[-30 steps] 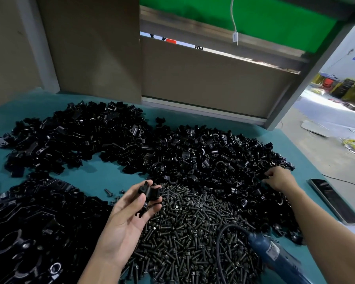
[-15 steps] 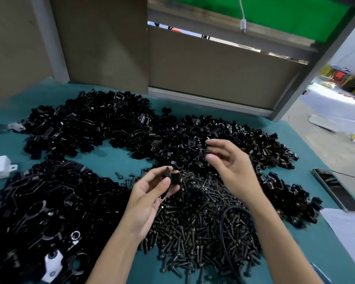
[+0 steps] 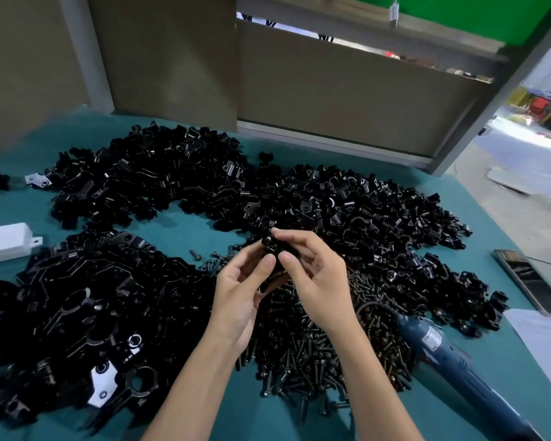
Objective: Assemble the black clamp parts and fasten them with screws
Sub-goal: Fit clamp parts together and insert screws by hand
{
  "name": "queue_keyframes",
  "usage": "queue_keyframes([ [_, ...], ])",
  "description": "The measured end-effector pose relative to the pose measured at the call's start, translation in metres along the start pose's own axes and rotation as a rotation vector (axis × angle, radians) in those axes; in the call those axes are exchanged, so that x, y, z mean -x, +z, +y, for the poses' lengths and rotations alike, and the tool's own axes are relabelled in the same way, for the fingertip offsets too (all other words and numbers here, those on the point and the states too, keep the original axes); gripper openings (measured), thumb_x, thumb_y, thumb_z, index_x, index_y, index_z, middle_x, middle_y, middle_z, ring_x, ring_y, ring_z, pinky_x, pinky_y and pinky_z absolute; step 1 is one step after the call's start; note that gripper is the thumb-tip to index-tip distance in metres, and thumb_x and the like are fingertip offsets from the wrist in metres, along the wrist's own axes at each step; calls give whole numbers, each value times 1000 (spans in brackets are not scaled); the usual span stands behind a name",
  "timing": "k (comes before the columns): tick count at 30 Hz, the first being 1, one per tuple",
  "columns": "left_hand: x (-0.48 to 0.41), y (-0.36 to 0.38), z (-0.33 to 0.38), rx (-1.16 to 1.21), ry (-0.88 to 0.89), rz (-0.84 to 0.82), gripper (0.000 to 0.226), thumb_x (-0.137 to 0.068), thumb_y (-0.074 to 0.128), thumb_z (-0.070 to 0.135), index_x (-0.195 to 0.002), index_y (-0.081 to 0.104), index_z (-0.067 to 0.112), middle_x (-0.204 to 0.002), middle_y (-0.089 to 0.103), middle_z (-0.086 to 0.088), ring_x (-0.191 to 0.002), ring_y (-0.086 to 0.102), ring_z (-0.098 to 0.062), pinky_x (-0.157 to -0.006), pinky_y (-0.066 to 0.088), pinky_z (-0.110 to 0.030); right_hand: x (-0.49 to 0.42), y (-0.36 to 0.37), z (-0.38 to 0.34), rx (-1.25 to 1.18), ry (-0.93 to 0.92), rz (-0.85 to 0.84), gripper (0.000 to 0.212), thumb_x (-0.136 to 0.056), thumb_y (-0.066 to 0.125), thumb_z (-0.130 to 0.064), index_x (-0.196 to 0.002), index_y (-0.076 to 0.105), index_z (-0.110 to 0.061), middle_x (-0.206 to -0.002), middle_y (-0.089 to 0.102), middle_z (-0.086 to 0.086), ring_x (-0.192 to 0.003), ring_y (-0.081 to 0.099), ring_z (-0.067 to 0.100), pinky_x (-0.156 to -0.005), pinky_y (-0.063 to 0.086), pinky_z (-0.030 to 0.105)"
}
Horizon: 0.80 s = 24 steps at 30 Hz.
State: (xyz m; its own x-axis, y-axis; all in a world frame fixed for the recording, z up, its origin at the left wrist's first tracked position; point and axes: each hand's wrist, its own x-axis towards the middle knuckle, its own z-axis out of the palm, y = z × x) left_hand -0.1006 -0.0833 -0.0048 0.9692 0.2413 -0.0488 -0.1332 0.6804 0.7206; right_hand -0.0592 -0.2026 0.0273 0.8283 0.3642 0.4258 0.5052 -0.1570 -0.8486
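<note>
Both grips meet over the middle of the teal cloth-covered desk point(image 3: 185, 230). The left grip point(image 3: 236, 291) cups the small glossy black clamp parts point(image 3: 272, 246) from below, its fingers curled round them. The right grip point(image 3: 318, 281) pinches the same parts from above, thumb and forefinger closed on them. The parts are in the air between the fingertips, clear of the desk.

Step in hand, by my reading: mating two halves before a screw goes in.
- Let the left grip stay the fixed cradle and let the right do the turning.
- Seat the halves flush and line up the holes. Whether they are aligned cannot be seen, as fingers cover the joint.
- Keep the left pinch on while the right lets go to fetch a screw.

The heap of dark hex-head screws point(image 3: 299, 345) lies directly beneath both grips. The blue corded electric screwdriver point(image 3: 433, 338) lies just right of the right wrist. The mound of loose black clamp pieces point(image 3: 363, 211) spreads beyond the fingertips.

Against half a second ago: the right grip was then apart from the left, hovering beyond it, and the left alone held a part. Now the two are closed on it together.
</note>
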Motion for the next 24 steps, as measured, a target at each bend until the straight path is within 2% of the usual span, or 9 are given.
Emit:
queue_keyframes([
  [5, -1, -2, 1, 18, -10, 50, 51, -71, 81, 31, -118, 71, 13, -114, 74, -7, -106, 71, -19, -82, 57, -25, 0, 1, 5, -27, 12, -24, 32, -94, 64, -1, -123, 63, -12, -122, 68, -11, -121, 61, 7, -104, 48, 30],
  [7, -2, -3, 1, 26, -5, 49, 43, -70, 81, 32, -110, 75, 17, -110, 75, -4, -103, 72, -17, -80, 57, -25, 1, 1, 4, -57, 13, -52, 35, -94, 64, -2, -127, 60, -13, -127, 66, -8, -125, 59, 9, -107, 47, 32],
  [9, -2, -3, 3, 63, -8, 31, 31, -72, 79, 28, -102, 78, 18, -110, 75, -7, -103, 72, -20, -80, 58, -27, 2, -5, 5, -87, 20, -52, 37, -96, 61, -4, -131, 56, -17, -132, 64, -5, -127, 57, 11, -107, 46, 30],
  [12, -5, -5, 4, 199, -24, 69, 25, -78, 72, 16, -101, 71, 7, -114, 71, -19, -102, 71, -35, -78, 60, -33, 3, -24, 11, 40, 62, 136, 28, -98, 55, -3, -121, 63, -17, -120, 68, -6, -111, 65, 10, -96, 52, 25],
  [15, -8, -8, 6, 298, -44, 109, 17, -80, 67, 11, -95, 69, 5, -111, 70, -20, -106, 66, -38, -75, 61, -34, 7, -50, 23, 196, 172, 300, 32, -96, 54, 5, -102, 68, -23, -101, 70, -10, -92, 67, 7, -82, 53, 17],
  [18, -8, -7, 7, 350, -60, 115, 26, -80, 66, 12, -103, 64, -1, -116, 70, -20, -108, 68, -34, -78, 61, -34, 10, -70, 32, 351, 245, 258, 37, -96, 53, 8, -97, 67, -25, -98, 68, -16, -89, 63, -8, -74, 49, 7],
  [19, -8, -7, 7, 366, -63, 111, 27, -81, 65, 12, -104, 63, -2, -118, 70, -20, -107, 70, -32, -78, 61, -35, 9, -74, 34, 393, 262, 225, 36, -96, 52, 8, -98, 68, -25, -97, 68, -17, -88, 63, -7, -71, 49, 8],
  [22, -7, -5, 7, 392, -71, 100, 35, -84, 61, 11, -116, 57, -3, -119, 71, -20, -107, 71, -29, -80, 61, -37, 5, -77, 37, 513, 334, 104, 32, -97, 54, 3, -98, 71, -24, -88, 69, -15, -81, 62, 12, -67, 52, 27],
  [24, -6, -6, 7, 397, -76, 105, 39, -85, 60, 11, -121, 54, -3, -117, 71, -21, -107, 71, -30, -80, 61, -37, -1, -73, 38, 596, 353, 18, 25, -96, 58, -1, -99, 72, -21, -81, 68, -10, -66, 61, 8, -55, 49, 21],
])
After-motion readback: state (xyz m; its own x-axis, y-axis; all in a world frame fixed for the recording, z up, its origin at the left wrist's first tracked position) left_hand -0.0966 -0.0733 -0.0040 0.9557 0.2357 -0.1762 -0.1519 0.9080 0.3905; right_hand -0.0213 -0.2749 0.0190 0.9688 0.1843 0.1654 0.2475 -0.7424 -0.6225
